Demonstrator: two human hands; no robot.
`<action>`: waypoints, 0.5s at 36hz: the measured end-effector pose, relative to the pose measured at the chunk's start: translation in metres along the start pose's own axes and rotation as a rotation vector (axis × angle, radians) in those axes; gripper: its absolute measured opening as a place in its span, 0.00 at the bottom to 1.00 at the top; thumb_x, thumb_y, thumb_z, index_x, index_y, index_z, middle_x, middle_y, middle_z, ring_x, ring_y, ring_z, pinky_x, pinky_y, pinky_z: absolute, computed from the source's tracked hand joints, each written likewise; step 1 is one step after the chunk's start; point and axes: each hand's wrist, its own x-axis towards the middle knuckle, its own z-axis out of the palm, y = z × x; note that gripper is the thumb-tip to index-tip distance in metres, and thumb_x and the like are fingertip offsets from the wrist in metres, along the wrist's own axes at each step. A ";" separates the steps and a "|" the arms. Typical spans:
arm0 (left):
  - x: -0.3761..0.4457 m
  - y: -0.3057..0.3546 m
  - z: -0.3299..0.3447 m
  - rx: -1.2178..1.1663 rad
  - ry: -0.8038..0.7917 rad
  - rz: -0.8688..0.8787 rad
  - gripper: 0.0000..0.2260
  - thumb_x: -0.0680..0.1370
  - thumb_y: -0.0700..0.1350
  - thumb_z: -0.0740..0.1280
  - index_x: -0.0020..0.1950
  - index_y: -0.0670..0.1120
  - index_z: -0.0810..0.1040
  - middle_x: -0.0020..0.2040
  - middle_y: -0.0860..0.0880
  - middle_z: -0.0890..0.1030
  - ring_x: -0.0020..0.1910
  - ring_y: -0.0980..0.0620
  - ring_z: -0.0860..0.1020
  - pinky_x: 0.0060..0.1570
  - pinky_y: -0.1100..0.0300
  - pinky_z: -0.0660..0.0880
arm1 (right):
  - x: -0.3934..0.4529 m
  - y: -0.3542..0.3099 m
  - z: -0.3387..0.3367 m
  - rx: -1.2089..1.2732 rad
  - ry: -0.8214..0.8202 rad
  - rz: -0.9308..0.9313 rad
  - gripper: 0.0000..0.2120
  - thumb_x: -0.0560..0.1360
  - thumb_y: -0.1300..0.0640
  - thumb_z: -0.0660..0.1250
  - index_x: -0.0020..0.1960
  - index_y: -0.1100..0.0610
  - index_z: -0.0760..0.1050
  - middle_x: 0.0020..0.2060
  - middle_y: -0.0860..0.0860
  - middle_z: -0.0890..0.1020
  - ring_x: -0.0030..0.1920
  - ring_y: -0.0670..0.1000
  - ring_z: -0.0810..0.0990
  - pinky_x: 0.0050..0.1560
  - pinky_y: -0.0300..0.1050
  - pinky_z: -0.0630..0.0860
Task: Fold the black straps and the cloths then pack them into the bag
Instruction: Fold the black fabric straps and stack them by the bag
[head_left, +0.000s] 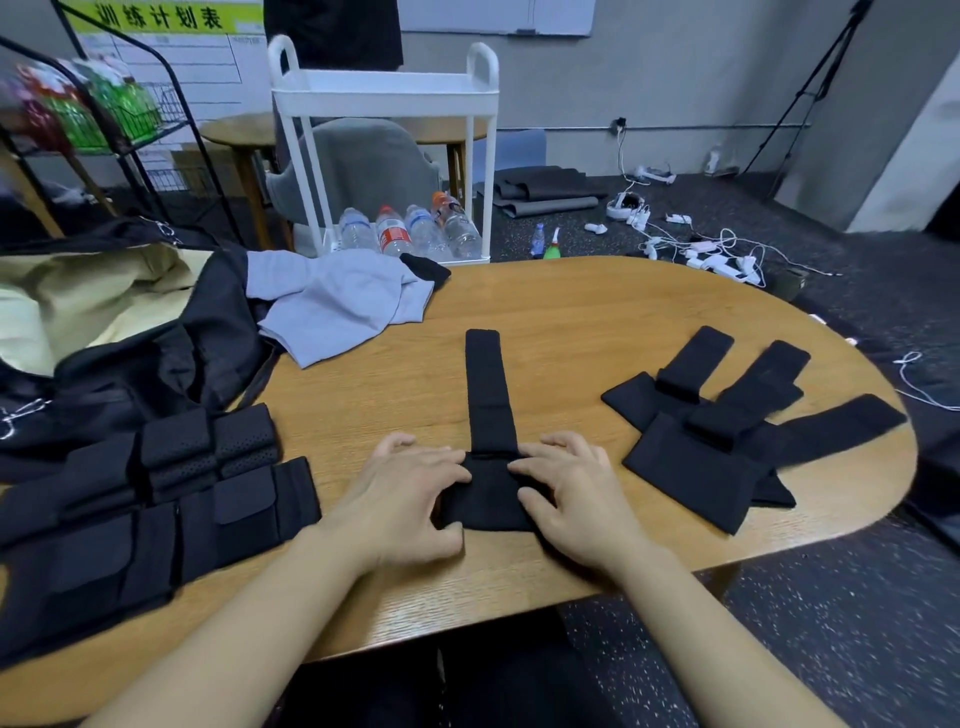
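Both hands, left hand (410, 493) and right hand (566, 493), press flat with fingers spread on the wide near end of the black strap (485, 410). Its long axis runs from the grip toward the frame's top, along the counter (597, 312); neither hand is nearer.

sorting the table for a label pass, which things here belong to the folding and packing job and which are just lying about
Job: strap under both hands, left hand, right hand; unfolded straps; folded straps; grey cloth; bag.

Lying about: bottles, white cart, cables, tripod.
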 end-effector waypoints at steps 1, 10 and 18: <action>0.002 0.001 -0.001 0.045 -0.007 0.019 0.27 0.73 0.60 0.63 0.71 0.54 0.72 0.76 0.55 0.66 0.74 0.61 0.61 0.74 0.58 0.42 | -0.001 -0.001 0.000 -0.007 -0.010 0.005 0.17 0.79 0.51 0.62 0.68 0.48 0.75 0.69 0.42 0.73 0.70 0.45 0.60 0.63 0.39 0.52; 0.003 0.002 0.002 0.077 0.079 0.035 0.15 0.78 0.47 0.65 0.65 0.53 0.78 0.70 0.54 0.74 0.70 0.57 0.70 0.71 0.58 0.46 | -0.010 -0.003 -0.008 -0.031 -0.134 -0.001 0.30 0.73 0.40 0.57 0.73 0.48 0.69 0.73 0.43 0.66 0.71 0.46 0.57 0.65 0.44 0.52; -0.014 0.014 0.015 -0.290 0.250 -0.217 0.05 0.82 0.53 0.61 0.52 0.59 0.76 0.43 0.64 0.79 0.47 0.69 0.70 0.60 0.57 0.59 | -0.027 0.002 -0.009 0.047 -0.133 0.039 0.25 0.74 0.46 0.67 0.71 0.44 0.70 0.70 0.40 0.67 0.70 0.46 0.57 0.63 0.40 0.52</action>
